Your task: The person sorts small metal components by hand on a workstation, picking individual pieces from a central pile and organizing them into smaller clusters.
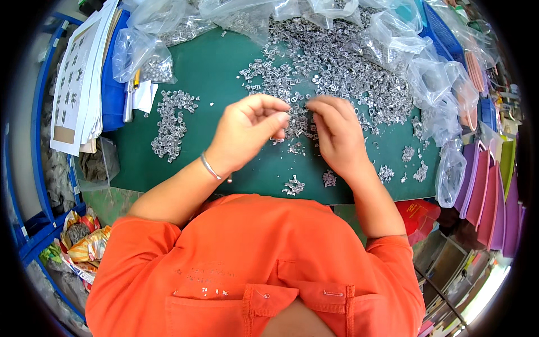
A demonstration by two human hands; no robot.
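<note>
My left hand (250,128), with a silver bangle (210,167) on its wrist, is closed, thumb against bent fingers. Whatever it pinches is too small to make out. Facing it, my right hand (340,136) is curled with its fingers together and slightly blurred; their tips hide anything held. Both hands hover over the near edge of a large heap of small clear and grey buckle-like pieces (337,67). Some loose pieces (297,126) lie between the hands. A separate pile of clear pieces (170,126) lies left of my left hand.
Green table (219,67). Small clusters of bits (293,185) lie near its front edge. Clear plastic bags (147,59) line the back and right. A blue holder with papers (78,84) and a pen (128,101) stand left. Pink and purple folders (485,196) are at right.
</note>
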